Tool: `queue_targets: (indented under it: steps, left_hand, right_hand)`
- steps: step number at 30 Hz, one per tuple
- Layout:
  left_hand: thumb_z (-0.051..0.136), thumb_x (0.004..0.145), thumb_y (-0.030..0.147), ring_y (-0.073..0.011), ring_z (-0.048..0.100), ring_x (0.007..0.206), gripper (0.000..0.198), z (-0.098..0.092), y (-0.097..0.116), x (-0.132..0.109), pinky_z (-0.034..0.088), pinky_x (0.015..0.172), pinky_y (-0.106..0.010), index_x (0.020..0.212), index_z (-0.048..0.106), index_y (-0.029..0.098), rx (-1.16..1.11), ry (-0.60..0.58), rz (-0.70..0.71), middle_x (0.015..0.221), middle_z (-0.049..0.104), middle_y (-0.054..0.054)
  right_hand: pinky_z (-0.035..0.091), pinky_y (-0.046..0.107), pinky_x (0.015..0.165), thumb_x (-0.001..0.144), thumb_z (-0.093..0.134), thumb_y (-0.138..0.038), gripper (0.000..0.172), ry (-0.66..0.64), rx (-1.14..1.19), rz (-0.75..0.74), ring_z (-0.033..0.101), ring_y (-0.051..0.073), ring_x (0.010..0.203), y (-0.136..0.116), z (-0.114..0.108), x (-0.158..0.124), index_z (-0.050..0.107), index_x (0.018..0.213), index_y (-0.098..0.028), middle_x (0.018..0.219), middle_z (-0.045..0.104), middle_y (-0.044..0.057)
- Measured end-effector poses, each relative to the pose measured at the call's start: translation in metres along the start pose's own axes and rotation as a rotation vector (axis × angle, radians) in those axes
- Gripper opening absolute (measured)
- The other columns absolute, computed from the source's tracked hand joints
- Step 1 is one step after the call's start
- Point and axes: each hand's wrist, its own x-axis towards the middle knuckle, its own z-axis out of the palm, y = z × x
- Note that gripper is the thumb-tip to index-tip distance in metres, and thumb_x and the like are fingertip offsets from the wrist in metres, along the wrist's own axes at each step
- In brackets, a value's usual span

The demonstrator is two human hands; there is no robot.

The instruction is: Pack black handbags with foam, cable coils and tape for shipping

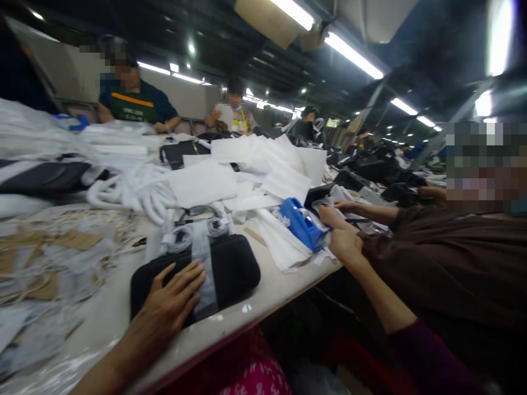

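Observation:
My left hand lies with fingers spread on a black zip case at the table's front edge. A greyish translucent band crosses the case. Behind its upper edge sit a coiled strap in clear wrap and a second wrapped coil. My right hand, below a purple sleeve, is at the near end of a blue tape dispenser. Its fingers are curled together, and whatever they hold is hidden. A roll of tape sits in the dispenser.
White foam sheets heap up mid-table, with white foam tubes to the left. Tags with strings cover the near left. A co-worker in brown sits close at right, hands beside the dispenser. Other people work across the table.

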Motion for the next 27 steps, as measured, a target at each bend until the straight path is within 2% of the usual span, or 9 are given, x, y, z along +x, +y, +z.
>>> queue_targets:
  steps: [2, 5, 6, 9, 11, 13, 18, 22, 27]
  left_hand:
    - [0.046, 0.093, 0.025, -0.021, 0.046, 0.131, 0.042, -0.009, 0.008, 0.002, 0.018, 0.114, -0.043, 0.135, 0.048, 0.023, -0.024, -0.093, -0.066, 0.137, 0.056, -0.006]
    - [0.044, 0.094, 0.021, -0.0224, 0.038, 0.137, 0.04, -0.016, 0.014, 0.005, 0.017, 0.114, -0.047, 0.135, 0.048, 0.02, -0.081, -0.176, -0.134, 0.141, 0.051, -0.009]
    - [0.044, 0.094, 0.021, -0.0228, 0.037, 0.137, 0.04, -0.017, 0.016, 0.005, 0.017, 0.114, -0.048, 0.135, 0.048, 0.02, -0.1, -0.188, -0.154, 0.142, 0.051, -0.009]
    - [0.045, 0.094, 0.02, -0.0235, 0.037, 0.138, 0.041, -0.02, 0.019, 0.005, 0.016, 0.115, -0.05, 0.135, 0.048, 0.019, -0.145, -0.196, -0.185, 0.141, 0.051, -0.01]
    - [0.045, 0.094, 0.02, -0.0237, 0.037, 0.137, 0.04, -0.02, 0.02, 0.005, 0.016, 0.115, -0.051, 0.134, 0.049, 0.019, -0.164, -0.188, -0.191, 0.141, 0.051, -0.01]
    - [0.045, 0.094, 0.021, -0.0237, 0.039, 0.136, 0.038, -0.021, 0.02, 0.005, 0.017, 0.115, -0.051, 0.132, 0.051, 0.019, -0.178, -0.172, -0.194, 0.14, 0.052, -0.011]
    - [0.048, 0.093, 0.025, -0.0236, 0.04, 0.134, 0.035, -0.022, 0.02, 0.006, 0.018, 0.115, -0.05, 0.127, 0.056, 0.019, -0.177, -0.157, -0.241, 0.143, 0.047, -0.014]
    - [0.046, 0.094, 0.025, -0.0239, 0.036, 0.137, 0.035, -0.022, 0.02, 0.006, 0.016, 0.115, -0.051, 0.128, 0.055, 0.019, -0.184, -0.158, -0.231, 0.148, 0.04, -0.014]
    - [0.045, 0.095, 0.024, -0.024, 0.036, 0.138, 0.038, -0.022, 0.02, 0.006, 0.013, 0.115, -0.052, 0.132, 0.051, 0.019, -0.21, -0.17, -0.198, 0.145, 0.046, -0.01]
  right_hand:
    - [0.039, 0.039, 0.068, 0.054, 0.068, 0.0, 0.033, -0.081, -0.141, -0.127, 0.056, 0.024, 0.068, -0.029, 0.012, -0.005, 0.049, 0.041, -0.023, 0.047, 0.043, 0.002]
    - [0.033, 0.04, 0.081, 0.058, 0.066, 0.002, 0.028, -0.3, -0.247, -0.409, 0.055, 0.023, 0.078, -0.09, 0.046, -0.011, 0.058, 0.045, -0.022, 0.056, 0.054, 0.004]
    - [0.031, 0.038, 0.083, 0.059, 0.066, 0.003, 0.027, -0.402, -0.268, -0.534, 0.055, 0.022, 0.081, -0.113, 0.059, -0.013, 0.061, 0.048, -0.022, 0.059, 0.058, 0.004]
    - [0.027, 0.036, 0.084, 0.067, 0.063, -0.001, 0.022, -0.703, -0.488, -1.084, 0.053, 0.02, 0.084, -0.18, 0.103, -0.024, 0.067, 0.06, -0.021, 0.067, 0.065, 0.003]
    - [0.026, 0.036, 0.083, 0.073, 0.06, -0.005, 0.019, -0.797, -0.598, -1.297, 0.053, 0.019, 0.083, -0.215, 0.13, -0.031, 0.069, 0.065, -0.02, 0.069, 0.066, 0.004]
    - [0.025, 0.037, 0.082, 0.079, 0.056, -0.01, 0.019, -0.83, -0.688, -1.417, 0.053, 0.019, 0.08, -0.237, 0.152, -0.037, 0.07, 0.069, -0.017, 0.07, 0.067, 0.007]
    - [0.024, 0.037, 0.08, 0.087, 0.05, -0.014, 0.024, -0.807, -0.814, -1.564, 0.053, 0.019, 0.073, -0.257, 0.184, -0.045, 0.07, 0.074, -0.011, 0.07, 0.066, 0.01]
    - [0.025, 0.037, 0.085, 0.085, 0.052, -0.011, 0.02, -0.791, -0.856, -1.597, 0.053, 0.019, 0.074, -0.259, 0.193, -0.045, 0.071, 0.077, -0.011, 0.068, 0.064, 0.009]
    - [0.024, 0.039, 0.095, 0.087, 0.049, -0.011, 0.023, -0.731, -0.85, -1.648, 0.053, 0.02, 0.078, -0.253, 0.202, -0.045, 0.07, 0.08, -0.011, 0.068, 0.064, 0.008]
